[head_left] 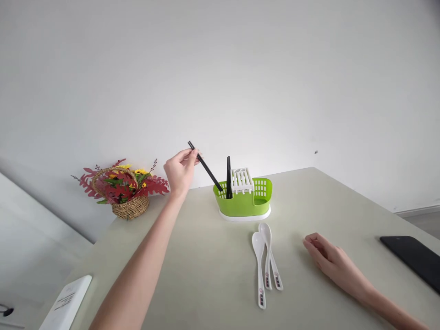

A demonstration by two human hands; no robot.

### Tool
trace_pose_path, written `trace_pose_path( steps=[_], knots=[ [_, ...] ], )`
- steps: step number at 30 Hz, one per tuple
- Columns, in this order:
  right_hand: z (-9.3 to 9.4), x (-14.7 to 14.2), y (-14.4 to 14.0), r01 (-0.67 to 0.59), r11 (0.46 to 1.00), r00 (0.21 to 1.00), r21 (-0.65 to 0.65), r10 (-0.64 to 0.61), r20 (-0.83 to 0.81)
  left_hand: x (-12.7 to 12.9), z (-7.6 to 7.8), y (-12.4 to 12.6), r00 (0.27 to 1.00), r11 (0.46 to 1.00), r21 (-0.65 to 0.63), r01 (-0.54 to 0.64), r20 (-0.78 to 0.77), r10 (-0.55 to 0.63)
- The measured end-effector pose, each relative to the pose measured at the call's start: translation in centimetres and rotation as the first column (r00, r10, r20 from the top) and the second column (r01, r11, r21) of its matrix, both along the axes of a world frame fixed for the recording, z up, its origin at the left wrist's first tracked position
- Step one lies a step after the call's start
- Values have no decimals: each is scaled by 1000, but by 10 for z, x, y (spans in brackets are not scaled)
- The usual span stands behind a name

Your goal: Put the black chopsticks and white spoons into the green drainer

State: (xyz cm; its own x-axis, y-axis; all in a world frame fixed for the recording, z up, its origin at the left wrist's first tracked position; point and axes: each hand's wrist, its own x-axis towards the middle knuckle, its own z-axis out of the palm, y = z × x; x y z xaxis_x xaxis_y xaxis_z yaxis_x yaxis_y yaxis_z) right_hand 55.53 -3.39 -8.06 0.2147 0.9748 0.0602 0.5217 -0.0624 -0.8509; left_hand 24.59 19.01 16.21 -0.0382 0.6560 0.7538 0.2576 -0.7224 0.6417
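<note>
Chopstick [205, 167] tip is hidden behind the rim of the green caddy [244, 204]; a second black stick [228, 183] stands upright inside, white rack [242, 179] at its 3 o'clock. Your left hand [179, 172] pinches the chopstick's upper end, shaft slanting toward 4 o'clock. Your right hand [332, 259] rests loosely curled on the table [206, 275], three spoons [264, 259] at its 9 o'clock. Phone [414, 259] is cut off at the right edge.

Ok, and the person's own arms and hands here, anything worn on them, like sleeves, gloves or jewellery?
Both are bare. The left hand and its forearm show no sleeve, glove, watch or ring as far as the frame's lower edge. The right hand and its forearm are likewise uncovered, with no band at the wrist. Nails look short and unpainted, though they are small in this view.
</note>
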Motion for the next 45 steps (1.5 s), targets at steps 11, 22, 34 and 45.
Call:
trace_pose_path(
  steps=[11, 22, 34, 45],
  knots=[
    [-7, 2, 8, -2, 1000, 1000, 9, 2, 19, 40, -63, 77, 915, 981, -192, 10, -394, -87],
    [-8, 1, 8, -11, 1000, 998, 17, 9, 62, 35, -84, 73, 909, 982, -187, -18, -413, -62],
    [-4, -3, 5, 42, 999, 991, 6, -43, 127, 49, -154, -94, 770, 844, -472, 255, -429, -473],
    [-5, -4, 6, 60, 997, 987, 45, -66, 147, 57, -197, -99, 627, 839, -539, 74, -629, -460]
  ],
)
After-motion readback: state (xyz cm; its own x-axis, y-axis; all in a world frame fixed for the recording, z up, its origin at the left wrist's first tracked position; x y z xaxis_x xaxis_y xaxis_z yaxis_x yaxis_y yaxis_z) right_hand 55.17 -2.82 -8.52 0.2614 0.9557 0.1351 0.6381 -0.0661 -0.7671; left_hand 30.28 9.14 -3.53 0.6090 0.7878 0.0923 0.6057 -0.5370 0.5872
